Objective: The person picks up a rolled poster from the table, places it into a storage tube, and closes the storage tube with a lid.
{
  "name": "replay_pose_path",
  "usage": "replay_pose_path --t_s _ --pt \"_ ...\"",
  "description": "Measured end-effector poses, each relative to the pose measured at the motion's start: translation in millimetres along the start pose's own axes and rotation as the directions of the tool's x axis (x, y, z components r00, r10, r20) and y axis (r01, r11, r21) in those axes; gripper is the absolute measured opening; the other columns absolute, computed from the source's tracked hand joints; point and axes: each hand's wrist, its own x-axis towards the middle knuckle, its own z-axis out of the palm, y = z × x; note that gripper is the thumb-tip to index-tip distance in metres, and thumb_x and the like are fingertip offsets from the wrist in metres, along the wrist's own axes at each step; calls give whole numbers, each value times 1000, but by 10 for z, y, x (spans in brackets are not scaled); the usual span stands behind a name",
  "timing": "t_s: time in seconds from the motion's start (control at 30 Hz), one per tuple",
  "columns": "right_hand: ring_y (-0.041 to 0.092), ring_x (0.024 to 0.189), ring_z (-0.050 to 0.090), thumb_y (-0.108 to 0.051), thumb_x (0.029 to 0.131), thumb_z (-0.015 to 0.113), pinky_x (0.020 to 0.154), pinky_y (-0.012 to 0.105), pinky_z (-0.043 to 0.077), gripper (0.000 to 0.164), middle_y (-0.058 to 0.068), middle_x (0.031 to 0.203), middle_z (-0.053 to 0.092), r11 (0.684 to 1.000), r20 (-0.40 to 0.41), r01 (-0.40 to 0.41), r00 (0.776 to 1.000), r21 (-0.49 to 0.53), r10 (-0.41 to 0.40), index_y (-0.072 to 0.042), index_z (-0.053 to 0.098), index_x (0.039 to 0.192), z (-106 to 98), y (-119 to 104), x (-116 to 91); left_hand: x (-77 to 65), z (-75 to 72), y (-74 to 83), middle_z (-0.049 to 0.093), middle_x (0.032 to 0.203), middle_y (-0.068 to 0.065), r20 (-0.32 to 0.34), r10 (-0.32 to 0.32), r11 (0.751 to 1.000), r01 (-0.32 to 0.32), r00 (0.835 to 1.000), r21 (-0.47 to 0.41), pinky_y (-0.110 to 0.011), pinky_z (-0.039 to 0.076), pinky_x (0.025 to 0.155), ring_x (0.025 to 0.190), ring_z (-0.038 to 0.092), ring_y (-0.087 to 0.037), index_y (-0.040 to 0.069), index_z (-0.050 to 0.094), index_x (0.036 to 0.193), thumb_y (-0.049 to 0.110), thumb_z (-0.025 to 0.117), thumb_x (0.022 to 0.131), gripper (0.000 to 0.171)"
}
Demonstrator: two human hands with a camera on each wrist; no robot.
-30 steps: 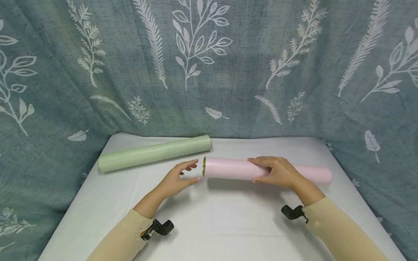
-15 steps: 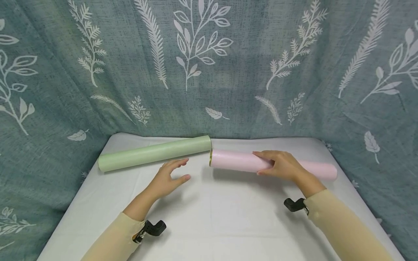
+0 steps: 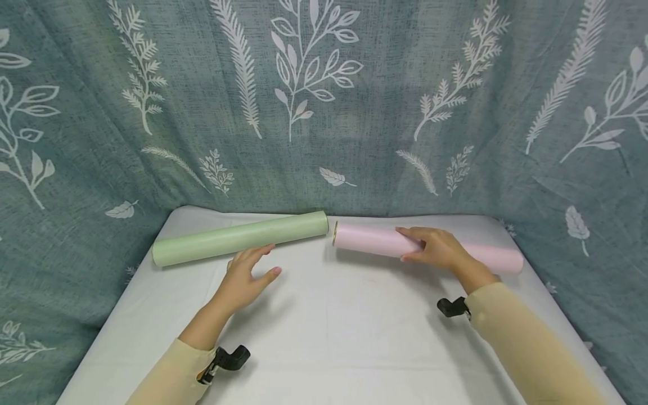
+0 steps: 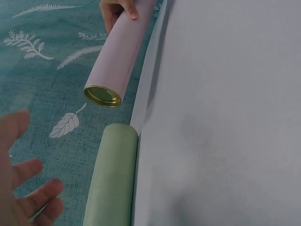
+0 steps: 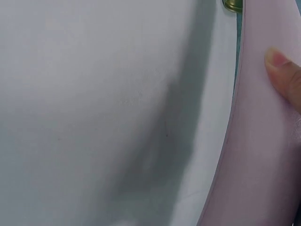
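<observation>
My right hand (image 3: 436, 248) grips a long pink tube (image 3: 367, 238) around its middle, thumb on the near side and fingers over the far side. The tube is held level and casts a shadow on the cloth below it. Its left end has a gold metal rim, seen well in the left wrist view, where the pink tube (image 4: 117, 61) points toward the green one. A green tube (image 3: 238, 238) lies slantwise at the back left of the table. My left hand (image 3: 243, 284) hovers in front of it with fingers spread and nothing held.
A white cloth covers the table (image 3: 324, 337). Behind it and along both sides hangs a blue-green curtain (image 3: 374, 101) with white leaf prints. Black wrist cameras sit on both sleeves.
The right hand has carried the pink tube back and slightly right, toward the table's far edge. My left hand has drawn away from the tube's end, to the left. The green tube stays put.
</observation>
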Motion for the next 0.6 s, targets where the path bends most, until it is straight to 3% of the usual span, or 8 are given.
replay_pose_path --t_s 0.13,0.43,0.6 --pt "15 81 58 -44 80 84 72 39 49 76 5 133 64 999 19 -29 999 15 29 -25 54 147 32 81 70 -10 6 -12 56 140 -10 -27 -2 1000 3 1000 22 -60 27 106 133 42 -35 15 50 148 44 66 96 61" --pt "32 111 62 -37 80 85 97 55 46 76 14 141 58 999 14 -38 999 30 38 -22 54 147 106 227 180 -106 -19 -13 53 143 -11 -58 -22 997 26 998 69 -62 27 102 135 39 -36 19 50 148 46 67 95 61" --pt "23 91 63 -35 80 85 85 48 50 76 11 131 64 1000 -6 -21 1000 15 21 -20 53 147 181 304 210 -159 -46 -48 51 145 -10 -79 -24 993 33 997 115 -63 27 98 136 37 -37 19 50 148 46 66 95 62"
